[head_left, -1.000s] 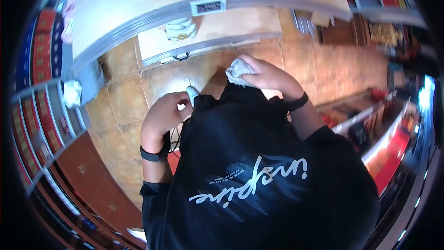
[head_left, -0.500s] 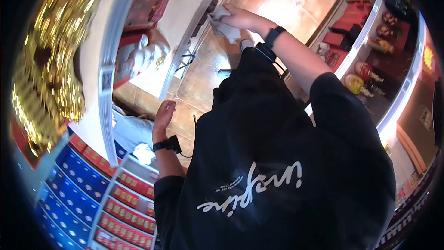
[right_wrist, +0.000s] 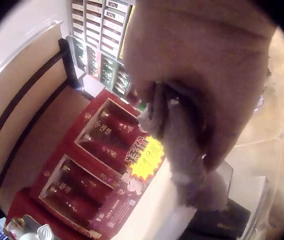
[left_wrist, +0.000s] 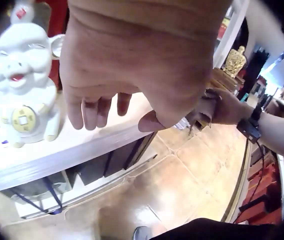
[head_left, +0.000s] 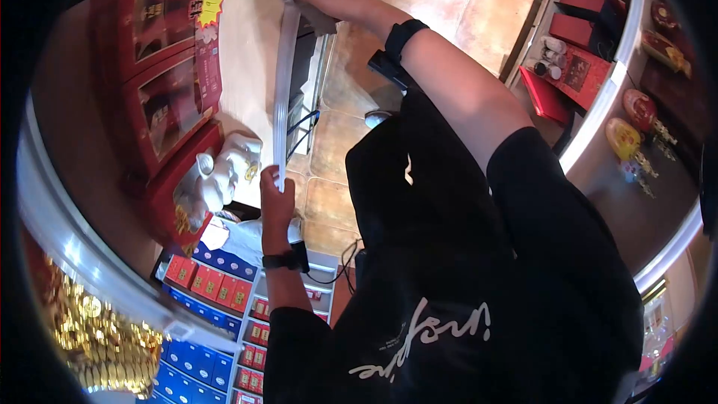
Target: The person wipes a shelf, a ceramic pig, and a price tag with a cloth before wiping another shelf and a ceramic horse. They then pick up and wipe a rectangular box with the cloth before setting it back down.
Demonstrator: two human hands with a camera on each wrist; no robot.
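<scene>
My right hand (head_left: 340,0) grips a crumpled grey cloth (head_left: 323,24) at the front edge of a light wooden shelf (head_left: 250,52). In the right wrist view the cloth (right_wrist: 184,155) bunches under the fingers, beside red gift boxes with clear windows (right_wrist: 82,165) and a yellow price tag (right_wrist: 146,159). Nearer the shelf's other end, my left hand (head_left: 277,206) is at the front edge, holding nothing. Its fingers (left_wrist: 102,112) point down over the shelf top, with the thumb by the edge. Close to that hand sits a white smiling pig figurine (left_wrist: 24,75) with a gold coin emblem.
Gold ornaments (head_left: 97,329) lie on a higher surface at lower left. Blue and red boxes (head_left: 221,288) fill shelves beyond my left hand. Dark items stand under the shelf. To the right is another display shelf (head_left: 598,120) with red boxes and vase-like ornaments. Tiled floor (head_left: 419,45) lies between.
The view has turned toward the shelf. My right hand has carried the cloth from in front of my body up to the shelf edge. My left hand has moved to that edge too.
</scene>
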